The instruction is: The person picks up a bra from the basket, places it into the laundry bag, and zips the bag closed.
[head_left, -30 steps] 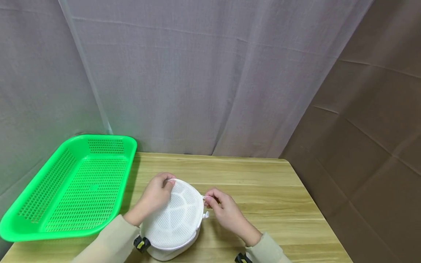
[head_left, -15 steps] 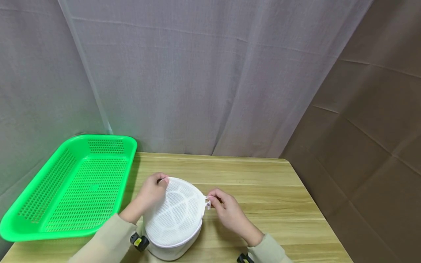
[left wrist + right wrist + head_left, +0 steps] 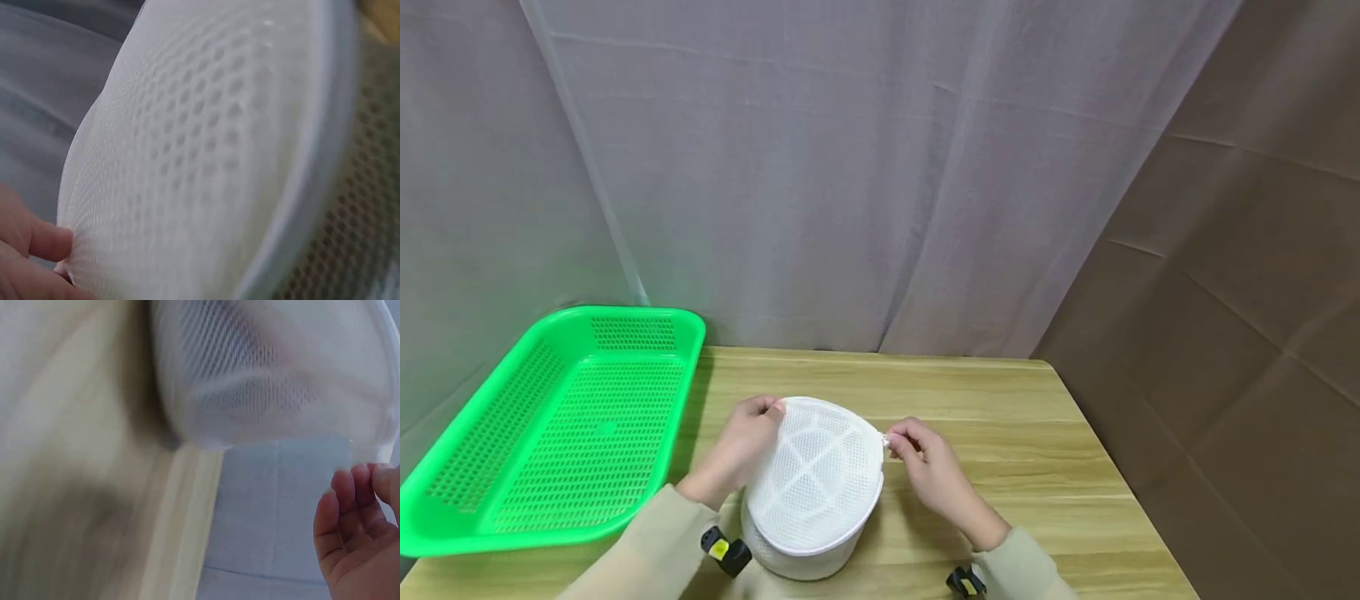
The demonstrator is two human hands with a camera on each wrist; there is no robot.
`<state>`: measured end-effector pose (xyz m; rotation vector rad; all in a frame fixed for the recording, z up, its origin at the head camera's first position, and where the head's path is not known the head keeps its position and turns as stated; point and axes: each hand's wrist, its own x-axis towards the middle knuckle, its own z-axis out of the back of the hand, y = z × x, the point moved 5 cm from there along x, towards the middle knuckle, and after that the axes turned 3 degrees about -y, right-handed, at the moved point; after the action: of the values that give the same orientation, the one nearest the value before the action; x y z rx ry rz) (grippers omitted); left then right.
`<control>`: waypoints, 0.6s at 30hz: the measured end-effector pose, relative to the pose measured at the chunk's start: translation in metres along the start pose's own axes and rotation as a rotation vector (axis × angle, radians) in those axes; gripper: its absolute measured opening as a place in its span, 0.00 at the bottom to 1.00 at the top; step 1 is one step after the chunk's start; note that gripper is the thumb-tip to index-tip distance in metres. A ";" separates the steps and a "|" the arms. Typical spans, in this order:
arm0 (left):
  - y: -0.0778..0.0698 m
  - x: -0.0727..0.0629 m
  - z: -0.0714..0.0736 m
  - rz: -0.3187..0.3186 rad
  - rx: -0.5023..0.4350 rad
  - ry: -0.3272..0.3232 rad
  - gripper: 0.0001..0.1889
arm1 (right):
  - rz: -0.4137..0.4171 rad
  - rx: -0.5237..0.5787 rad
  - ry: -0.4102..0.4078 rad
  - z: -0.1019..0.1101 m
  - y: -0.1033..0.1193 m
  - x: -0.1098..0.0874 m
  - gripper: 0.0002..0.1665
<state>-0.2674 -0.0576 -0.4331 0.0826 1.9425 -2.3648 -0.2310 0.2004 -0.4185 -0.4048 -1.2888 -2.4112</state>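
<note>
A white mesh laundry bag [image 3: 820, 479], round and drum-shaped with ribs across its top, stands at the front of the table with that top tilted. Its far left rim is pinched between the thumb and fingers of my left hand [image 3: 741, 446]. On the bag's right edge, my right hand [image 3: 936, 475] pinches a small white tab, mostly covered by the fingertips; whether it is a zip pull I cannot tell. Close up in the left wrist view, the mesh [image 3: 187, 125] bulges beside my fingers. The right wrist view is blurred, with the bag's side [image 3: 250, 381] above my right hand [image 3: 362, 531].
A green plastic basket [image 3: 688, 392] with slotted walls stands to the left on the wooden table [image 3: 1000, 408]. Grey cloth [image 3: 760, 183] hangs behind the table, and brown cloth [image 3: 1240, 333] hangs along its right side.
The bag's top has shifted right and away from me, pulled along by my right hand. A loose white tag near that hand no longer shows. Both hands keep their grip.
</note>
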 end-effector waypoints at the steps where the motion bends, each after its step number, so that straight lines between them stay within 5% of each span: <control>1: 0.000 -0.001 -0.004 0.012 -0.053 0.008 0.17 | -0.007 0.014 -0.030 0.002 0.000 0.003 0.06; 6: -0.003 -0.002 -0.020 0.036 -0.297 0.040 0.21 | -0.053 0.079 -0.143 0.013 0.001 0.018 0.08; 10: 0.000 0.000 -0.023 0.031 -0.380 0.048 0.20 | -0.081 0.065 -0.130 0.019 -0.001 0.025 0.13; 14: 0.006 0.001 -0.023 0.036 -0.370 0.035 0.18 | -0.111 -0.009 -0.073 0.021 -0.002 0.024 0.17; 18: 0.006 0.000 -0.019 -0.051 -0.188 0.031 0.16 | 0.004 -0.251 -0.015 0.019 0.003 0.021 0.27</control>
<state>-0.2669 -0.0399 -0.4424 0.0594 2.1953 -2.2099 -0.2471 0.2106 -0.3976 -0.4942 -0.9918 -2.5788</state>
